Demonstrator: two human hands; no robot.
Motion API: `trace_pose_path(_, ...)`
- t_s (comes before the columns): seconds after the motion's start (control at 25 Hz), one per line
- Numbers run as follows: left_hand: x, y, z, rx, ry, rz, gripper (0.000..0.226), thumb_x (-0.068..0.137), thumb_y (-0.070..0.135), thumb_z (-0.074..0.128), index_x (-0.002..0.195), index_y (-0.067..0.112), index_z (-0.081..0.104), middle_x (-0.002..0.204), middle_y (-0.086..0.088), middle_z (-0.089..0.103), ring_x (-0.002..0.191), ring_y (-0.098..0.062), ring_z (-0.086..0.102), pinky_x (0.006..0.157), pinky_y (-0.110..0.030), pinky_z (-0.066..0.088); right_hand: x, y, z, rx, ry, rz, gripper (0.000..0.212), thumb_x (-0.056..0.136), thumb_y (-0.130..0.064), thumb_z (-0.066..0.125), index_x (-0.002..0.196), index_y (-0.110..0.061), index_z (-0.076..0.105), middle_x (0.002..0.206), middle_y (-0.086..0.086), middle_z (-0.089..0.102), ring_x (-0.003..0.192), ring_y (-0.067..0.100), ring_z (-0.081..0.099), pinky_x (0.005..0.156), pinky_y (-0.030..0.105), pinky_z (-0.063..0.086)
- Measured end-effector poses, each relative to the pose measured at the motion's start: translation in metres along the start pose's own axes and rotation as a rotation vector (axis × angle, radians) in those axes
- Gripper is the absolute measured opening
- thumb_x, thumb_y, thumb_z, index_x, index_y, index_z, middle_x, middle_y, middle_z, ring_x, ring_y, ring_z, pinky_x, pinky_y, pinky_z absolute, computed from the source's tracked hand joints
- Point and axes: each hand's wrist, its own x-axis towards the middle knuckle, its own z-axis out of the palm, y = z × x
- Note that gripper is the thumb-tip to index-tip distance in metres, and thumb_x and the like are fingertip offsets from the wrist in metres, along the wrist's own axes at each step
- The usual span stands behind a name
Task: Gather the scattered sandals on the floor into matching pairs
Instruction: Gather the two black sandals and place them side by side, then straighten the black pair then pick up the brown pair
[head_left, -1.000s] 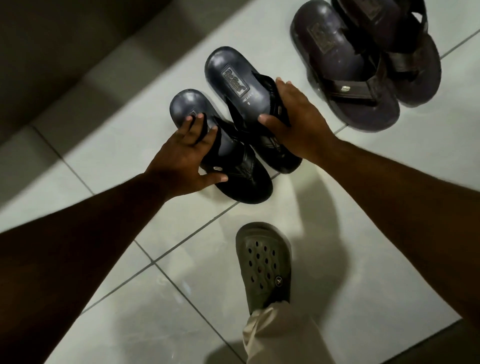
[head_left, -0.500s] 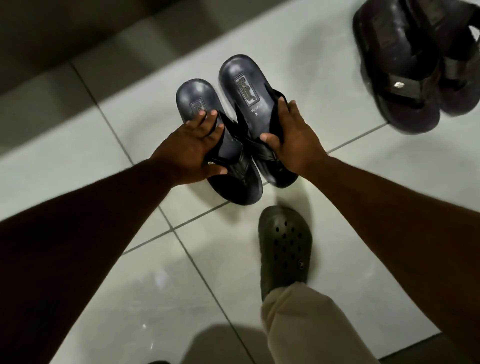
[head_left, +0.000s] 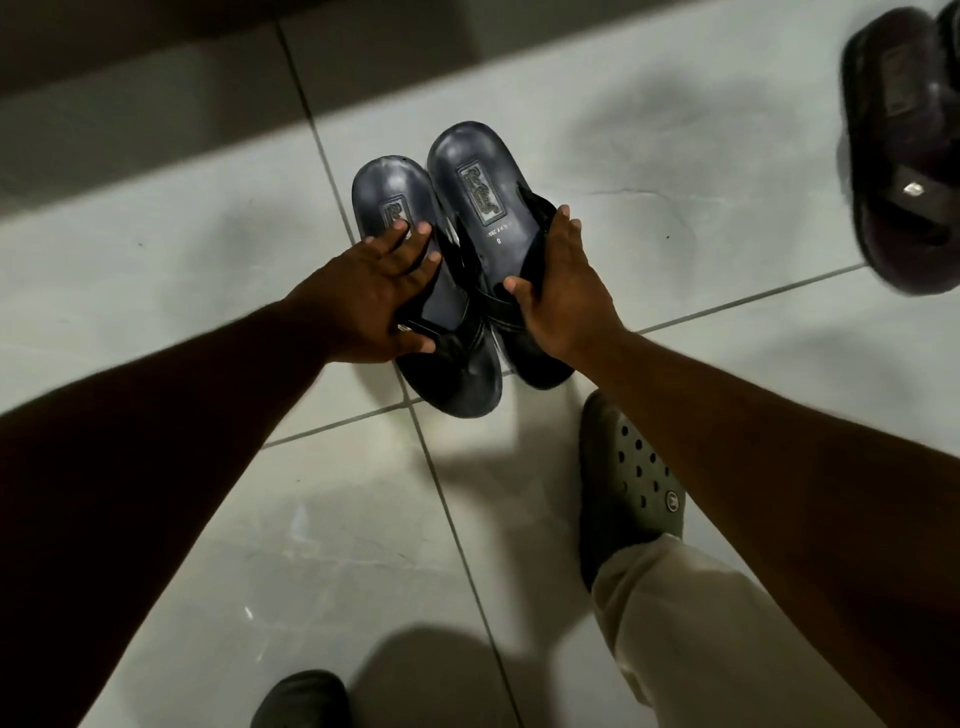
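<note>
Head view. Left hand (head_left: 371, 304): fingers spread flat, pressing on left sandal (head_left: 387, 187). Right hand (head_left: 563, 306): clamped round outer edge of right sandal (head_left: 467, 156), thumb on footbed. Sandals directly under hands, touching side by side, long axes near parallel, heels away, right one further forward. Next, likely: slide level. Green clog (head_left: 623, 467) just beside toe ends; dark pair (head_left: 893, 130) well apart, far right.

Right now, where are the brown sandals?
In the head view the brown sandals lie on the floor at the top right edge, partly cut off, to the right of the black sandals and beyond the green clog.
</note>
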Motion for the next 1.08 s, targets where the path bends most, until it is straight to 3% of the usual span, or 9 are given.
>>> trace_pose_path(0.16, 0.001, 0.007, -0.010, 0.022, -0.077, -0.085, 0.106, 0.074, 0.076, 0.042, 0.151, 0.014, 0.002, 0.161, -0.012, -0.007, 0.148, -0.028, -0.008, 0.120, -0.042, 0.007, -0.006, -0.002, -0.011, 0.065, 0.027, 0.037, 0.085, 0.097, -0.039, 0.047, 0.151, 0.001, -0.004, 0.162, 0.021, -0.001, 0.151, 0.033, -0.004, 0.122, 0.040, 0.010)
trace_pose_path(0.28, 0.018, 0.037, -0.047, -0.039, 0.001, -0.136, 0.116, 0.068, 0.082, 0.040, 0.150, 0.007, 0.004, 0.160, -0.019, -0.001, 0.148, -0.032, -0.002, 0.120, -0.044, 0.009, -0.018, 0.024, -0.061, 0.108, 0.140, 0.115, 0.082, 0.097, -0.043, 0.044, 0.152, -0.003, -0.002, 0.163, 0.019, 0.000, 0.151, 0.031, -0.002, 0.122, 0.036, 0.006)
trace_pose_path(0.44, 0.096, 0.102, -0.100, 0.062, 0.096, 0.010, 0.115, 0.066, 0.083, 0.031, 0.149, 0.006, 0.012, 0.160, -0.020, 0.008, 0.148, -0.034, 0.006, 0.120, -0.046, 0.013, -0.032, 0.112, -0.163, -0.003, 0.435, 0.144, 0.072, 0.099, -0.039, 0.044, 0.151, 0.001, 0.014, 0.161, 0.022, 0.013, 0.150, 0.033, 0.011, 0.122, 0.034, 0.009)
trace_pose_path(0.56, 0.178, 0.182, -0.115, 0.102, 0.172, 0.176, 0.102, 0.076, 0.077, 0.033, 0.149, 0.008, 0.019, 0.159, -0.020, 0.014, 0.147, -0.037, 0.012, 0.118, -0.048, 0.020, -0.038, 0.207, -0.240, -0.114, 0.618, 0.230, 0.066, 0.099, -0.039, 0.040, 0.151, -0.003, 0.020, 0.159, 0.023, 0.019, 0.149, 0.037, 0.015, 0.122, 0.038, 0.011)
trace_pose_path(0.72, 0.277, 0.276, -0.115, 0.145, 0.181, 0.310, 0.079, 0.087, 0.060, 0.044, 0.147, 0.011, 0.027, 0.158, -0.021, 0.019, 0.145, -0.043, 0.016, 0.113, -0.053, 0.024, -0.028, 0.309, -0.305, -0.167, 0.480, 0.326, 0.064, 0.097, -0.048, 0.028, 0.152, -0.015, 0.021, 0.158, 0.021, 0.022, 0.146, 0.044, 0.017, 0.118, 0.052, 0.021)
trace_pose_path(0.88, 0.351, 0.312, -0.109, 0.245, 0.070, 0.309, 0.070, 0.089, 0.050, 0.046, 0.147, 0.016, 0.025, 0.158, -0.020, 0.020, 0.143, -0.046, 0.014, 0.111, -0.059, 0.024, -0.003, 0.346, -0.305, -0.123, 0.302, 0.210, 0.063, 0.101, -0.032, 0.036, 0.152, -0.004, 0.012, 0.160, 0.025, 0.013, 0.149, 0.040, 0.012, 0.121, 0.045, 0.014)
trace_pose_path(1.08, 0.401, 0.342, -0.117, 0.297, 0.064, 0.308, 0.062, 0.094, 0.040, 0.044, 0.147, 0.017, 0.023, 0.159, -0.017, 0.015, 0.144, -0.046, 0.011, 0.111, -0.062, 0.019, 0.018, 0.363, -0.323, 0.065, 0.262, 0.400, 0.063, 0.102, -0.033, 0.032, 0.154, -0.021, -0.001, 0.164, 0.013, 0.005, 0.150, 0.038, 0.001, 0.121, 0.054, 0.011)
